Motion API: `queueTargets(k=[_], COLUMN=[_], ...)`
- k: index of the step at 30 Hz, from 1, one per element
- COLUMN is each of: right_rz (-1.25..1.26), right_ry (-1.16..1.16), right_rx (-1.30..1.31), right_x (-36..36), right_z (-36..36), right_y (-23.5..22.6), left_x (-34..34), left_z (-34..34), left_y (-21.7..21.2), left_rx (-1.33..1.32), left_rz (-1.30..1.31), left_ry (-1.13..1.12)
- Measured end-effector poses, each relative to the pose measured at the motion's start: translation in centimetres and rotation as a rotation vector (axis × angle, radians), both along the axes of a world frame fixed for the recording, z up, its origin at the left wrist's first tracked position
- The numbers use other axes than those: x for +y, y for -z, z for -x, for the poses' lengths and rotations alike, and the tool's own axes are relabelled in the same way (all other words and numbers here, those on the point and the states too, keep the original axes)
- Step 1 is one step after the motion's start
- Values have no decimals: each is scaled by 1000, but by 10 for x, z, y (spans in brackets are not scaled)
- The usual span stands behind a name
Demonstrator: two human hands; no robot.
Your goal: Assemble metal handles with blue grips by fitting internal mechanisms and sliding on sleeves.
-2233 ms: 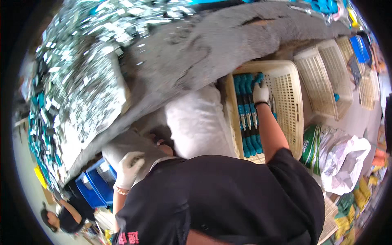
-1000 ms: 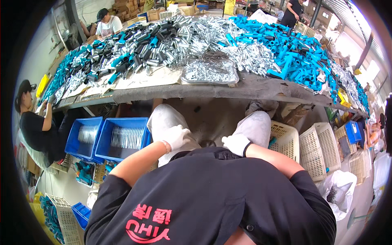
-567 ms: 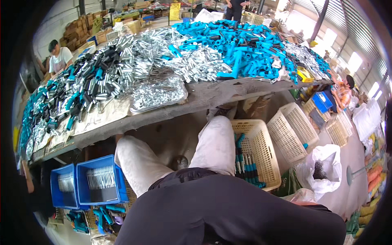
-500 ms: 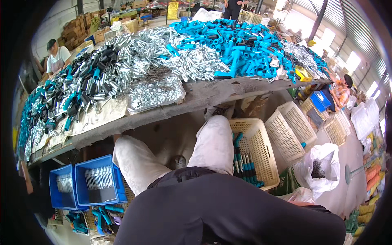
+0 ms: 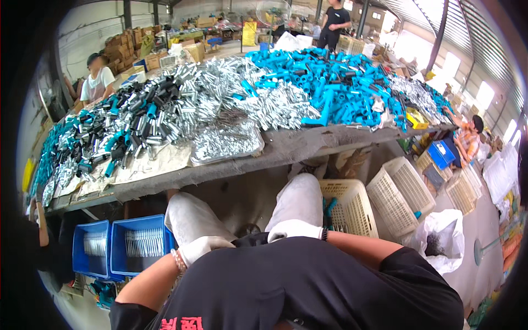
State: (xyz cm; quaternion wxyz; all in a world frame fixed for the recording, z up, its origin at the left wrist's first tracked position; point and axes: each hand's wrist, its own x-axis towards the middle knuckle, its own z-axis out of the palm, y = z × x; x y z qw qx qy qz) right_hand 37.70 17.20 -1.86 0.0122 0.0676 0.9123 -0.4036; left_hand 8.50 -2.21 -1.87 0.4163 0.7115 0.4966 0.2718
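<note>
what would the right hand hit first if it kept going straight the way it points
Probably the person's own right thigh: the gloved right hand rests on it, pointing along the leg toward the grey table edge. Depth past the knee is unclear.

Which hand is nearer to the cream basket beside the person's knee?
Right. The right hand rests on the right thigh, next to the cream basket. The left hand lies on the left thigh, farther away.

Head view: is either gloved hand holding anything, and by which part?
Nothing is held. The left hand and right hand, both in white gloves, rest on the person's own thighs.
</note>
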Motion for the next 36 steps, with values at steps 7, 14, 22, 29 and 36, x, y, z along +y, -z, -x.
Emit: queueTargets(k=[7, 14, 22, 29, 36], right_rz=[1, 216, 345, 1003, 574], right_ry=[-133, -402, 117, 511, 289], right_rx=[-169, -281, -310, -294, -194], right_x=[-3, 21, 20, 12, -3], right_z=[29, 2, -3, 17, 44], right_y=[-27, -23, -36, -22, -26], left_x=[33, 44, 36, 36, 4], left_z=[-32, -37, -30, -44, -27], left_y=[-3, -14, 13, -27, -56], left_rx=[122, 233, -95, 286, -82], left_rz=[182, 64, 527, 416, 736], left_ry=[-22, 199, 42, -53, -176])
